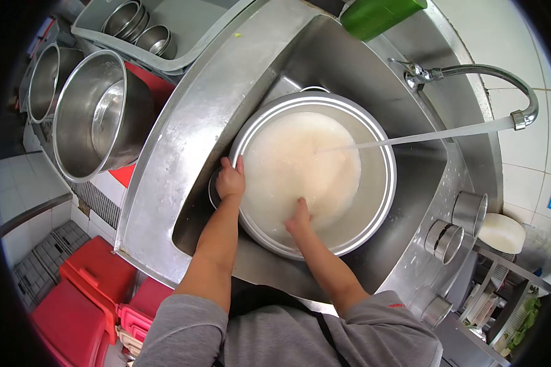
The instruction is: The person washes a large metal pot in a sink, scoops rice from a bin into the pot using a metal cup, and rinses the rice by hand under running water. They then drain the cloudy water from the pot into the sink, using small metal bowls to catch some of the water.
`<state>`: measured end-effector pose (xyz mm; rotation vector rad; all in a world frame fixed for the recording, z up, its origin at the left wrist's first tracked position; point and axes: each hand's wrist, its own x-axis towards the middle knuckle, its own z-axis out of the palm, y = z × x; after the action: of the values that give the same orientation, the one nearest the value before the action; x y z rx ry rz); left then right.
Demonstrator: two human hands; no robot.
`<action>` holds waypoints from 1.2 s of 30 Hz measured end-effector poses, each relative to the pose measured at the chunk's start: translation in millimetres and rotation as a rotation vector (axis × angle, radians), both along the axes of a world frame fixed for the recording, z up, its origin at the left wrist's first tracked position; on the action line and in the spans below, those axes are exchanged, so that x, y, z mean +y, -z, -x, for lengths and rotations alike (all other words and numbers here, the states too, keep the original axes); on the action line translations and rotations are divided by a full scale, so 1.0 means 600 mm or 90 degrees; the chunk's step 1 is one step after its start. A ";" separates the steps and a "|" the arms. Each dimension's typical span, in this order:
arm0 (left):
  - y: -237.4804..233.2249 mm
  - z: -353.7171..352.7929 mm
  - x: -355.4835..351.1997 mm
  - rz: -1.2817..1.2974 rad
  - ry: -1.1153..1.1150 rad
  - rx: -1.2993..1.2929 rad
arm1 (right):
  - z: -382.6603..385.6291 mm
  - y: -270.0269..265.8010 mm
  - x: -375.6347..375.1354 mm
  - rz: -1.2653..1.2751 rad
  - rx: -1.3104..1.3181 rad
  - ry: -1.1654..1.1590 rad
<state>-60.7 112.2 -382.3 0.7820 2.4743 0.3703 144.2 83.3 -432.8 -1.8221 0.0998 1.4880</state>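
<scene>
A large round metal pot (382, 202) stands in the steel sink, filled with cloudy, whitish water (288, 159). My left hand (231, 178) grips the pot's left rim, its thumb toward the inside. Near the front of the pot, my right hand (299, 219) dips into the water, so most of its fingers are hidden below the surface. From the curved faucet (523, 116) on the right, a stream of water (434, 133) runs into the middle of the pot.
The sink's broad steel edge (165, 147) surrounds the pot. Large steel pots (98, 116) and a grey tub (190, 37) with metal bowls stand at left. A green container (379, 15) sits behind; small steel cups (444, 241) are on the right ledge. Red bins (98, 275) stand lower left.
</scene>
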 end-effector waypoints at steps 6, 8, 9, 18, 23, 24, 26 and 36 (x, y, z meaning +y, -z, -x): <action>0.005 0.002 -0.002 -0.002 0.007 0.001 | 0.005 -0.052 0.160 0.051 -0.205 -0.122; 0.002 0.001 0.000 -0.003 0.000 -0.001 | 0.011 -0.050 0.231 0.188 -0.514 -0.342; 0.001 0.001 -0.001 -0.002 0.003 0.000 | 0.016 -0.051 0.263 0.239 -0.604 -0.459; 0.001 0.003 0.001 0.006 0.009 0.010 | 0.060 -0.100 0.455 0.220 -0.458 -1.373; 0.003 0.001 0.000 0.004 -0.003 0.001 | 0.079 -0.192 0.452 0.061 -0.523 -1.666; 0.005 0.000 0.001 0.004 -0.002 0.001 | 0.072 -0.209 0.444 -0.025 -0.547 -1.731; 0.003 0.001 -0.001 -0.001 -0.002 0.000 | 0.057 -0.277 0.425 -0.110 -0.446 -1.626; -0.050 -0.128 0.114 -0.519 0.358 -0.052 | -0.044 -0.434 0.386 -0.351 0.097 -0.599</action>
<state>16.3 180.6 -352.2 1.6755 1.8606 1.1792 170.4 315.1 -172.3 -1.3182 -1.1185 1.9895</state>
